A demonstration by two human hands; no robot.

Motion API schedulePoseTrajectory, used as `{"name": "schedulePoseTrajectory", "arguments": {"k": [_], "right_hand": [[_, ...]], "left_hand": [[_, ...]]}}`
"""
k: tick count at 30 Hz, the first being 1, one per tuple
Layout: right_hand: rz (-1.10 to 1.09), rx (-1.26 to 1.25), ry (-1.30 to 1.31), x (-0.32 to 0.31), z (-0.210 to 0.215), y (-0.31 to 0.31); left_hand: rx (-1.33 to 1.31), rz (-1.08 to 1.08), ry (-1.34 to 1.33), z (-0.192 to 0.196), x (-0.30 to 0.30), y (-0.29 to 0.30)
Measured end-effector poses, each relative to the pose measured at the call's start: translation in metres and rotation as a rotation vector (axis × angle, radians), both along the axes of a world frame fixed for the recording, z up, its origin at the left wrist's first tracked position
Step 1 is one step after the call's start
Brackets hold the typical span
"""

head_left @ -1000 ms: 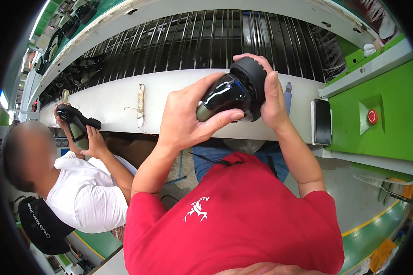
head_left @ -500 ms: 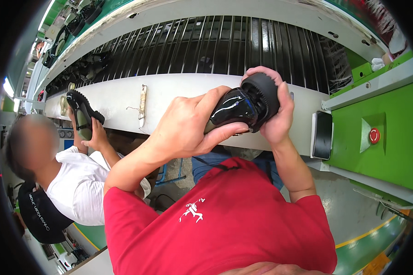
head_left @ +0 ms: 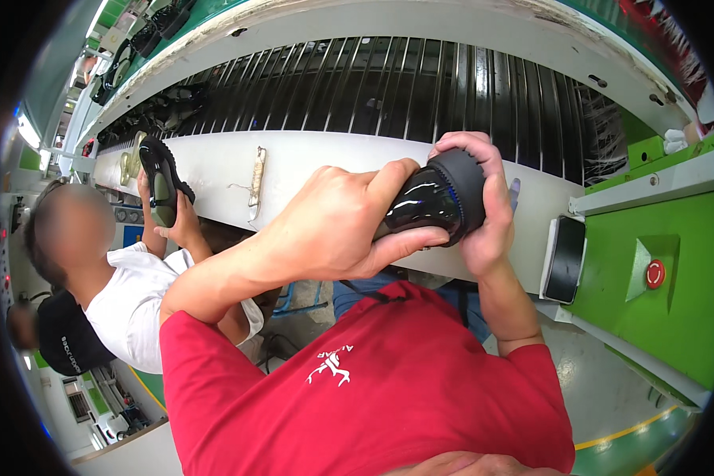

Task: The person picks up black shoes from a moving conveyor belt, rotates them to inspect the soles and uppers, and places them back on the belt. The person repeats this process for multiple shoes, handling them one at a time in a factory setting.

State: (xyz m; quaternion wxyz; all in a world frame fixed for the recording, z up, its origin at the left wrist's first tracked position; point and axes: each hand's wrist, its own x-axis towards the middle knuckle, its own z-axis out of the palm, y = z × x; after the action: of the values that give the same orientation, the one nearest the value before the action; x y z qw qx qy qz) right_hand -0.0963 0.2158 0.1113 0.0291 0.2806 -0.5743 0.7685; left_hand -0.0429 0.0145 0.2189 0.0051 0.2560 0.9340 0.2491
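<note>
Shoe [head_left: 420,210], black and glossy, sits between your hands over the white ledge [head_left: 293,163]. Your left hand [head_left: 341,214] grips its upper, thumb along the side; your right hand [head_left: 488,218] curls around the thick ridged sole [head_left: 464,174], though where its fingertips press is hard to see. Left on the ledge lies a wrapped tool [head_left: 257,184]. Farther left, a co-worker [head_left: 135,297] holds another shoe [head_left: 161,181]. Beyond the ledge run metal rollers [head_left: 404,87].

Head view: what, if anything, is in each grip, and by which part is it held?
A black shoe: the left grip holds it by its glossy upper, while the right grip cups its thick sole.
</note>
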Motion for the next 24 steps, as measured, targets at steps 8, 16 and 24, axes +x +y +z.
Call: {"name": "schedulePoseTrajectory", "arguments": {"k": [8, 16, 24], "right_hand": [[0.013, 0.149, 0.206, -0.016, 0.004, 0.020], [-0.002, 0.247, 0.273, -0.008, 0.014, 0.009], [0.016, 0.436, 0.591, 0.058, 0.002, -0.037]], "left_hand": [[-0.068, -0.043, 0.082, 0.001, -0.009, 0.009], [0.155, 0.014, 0.195, -0.025, 0.002, -0.011], [1.071, 0.589, 0.041, -0.112, 0.065, -0.065]]}}
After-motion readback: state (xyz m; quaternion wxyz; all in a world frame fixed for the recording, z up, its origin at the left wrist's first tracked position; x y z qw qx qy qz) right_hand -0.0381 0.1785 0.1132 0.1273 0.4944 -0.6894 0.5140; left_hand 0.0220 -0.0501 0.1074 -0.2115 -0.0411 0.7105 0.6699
